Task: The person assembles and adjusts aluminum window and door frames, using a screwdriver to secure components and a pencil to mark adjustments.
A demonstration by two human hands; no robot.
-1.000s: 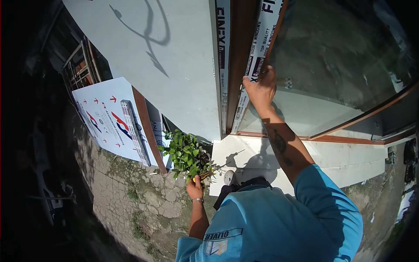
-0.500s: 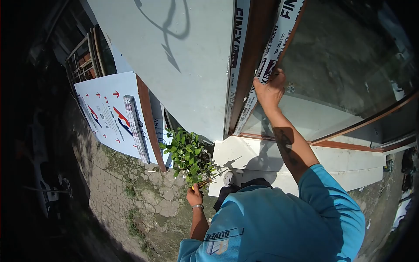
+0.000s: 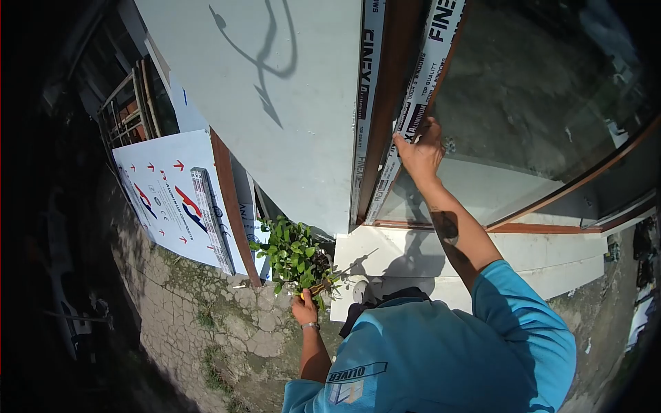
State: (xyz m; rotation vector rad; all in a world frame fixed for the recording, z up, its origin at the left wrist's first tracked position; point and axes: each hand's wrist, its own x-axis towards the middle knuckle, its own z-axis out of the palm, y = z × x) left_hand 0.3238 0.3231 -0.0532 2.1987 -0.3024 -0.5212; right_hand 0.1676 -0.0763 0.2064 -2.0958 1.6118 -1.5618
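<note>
My right hand (image 3: 421, 153) is closed round the edge of a glass door (image 3: 530, 89), with the thumb on the printed protective film (image 3: 421, 79) along its brown frame. A narrow gap separates this door edge from the brown door jamb (image 3: 375, 124), which also carries printed film. Low on the left, my left hand (image 3: 303, 308) is closed round a screwdriver-like tool (image 3: 317, 289) with a yellow and dark handle. Its shaft is hard to make out against the leafy plant (image 3: 292, 251) just beyond. A metal-coloured band circles the left wrist.
A white wall panel (image 3: 303, 89) stands left of the jamb. Printed aluminium composite sheets (image 3: 155, 196) lean farther left, with wrapped strips (image 3: 212, 220) on them. White steps (image 3: 482, 265) lie below the door, beside cracked paving (image 3: 200, 310).
Both hands keep their holds. The door edge and my right hand appear slightly farther left, partly because the whole view has shifted a little.
</note>
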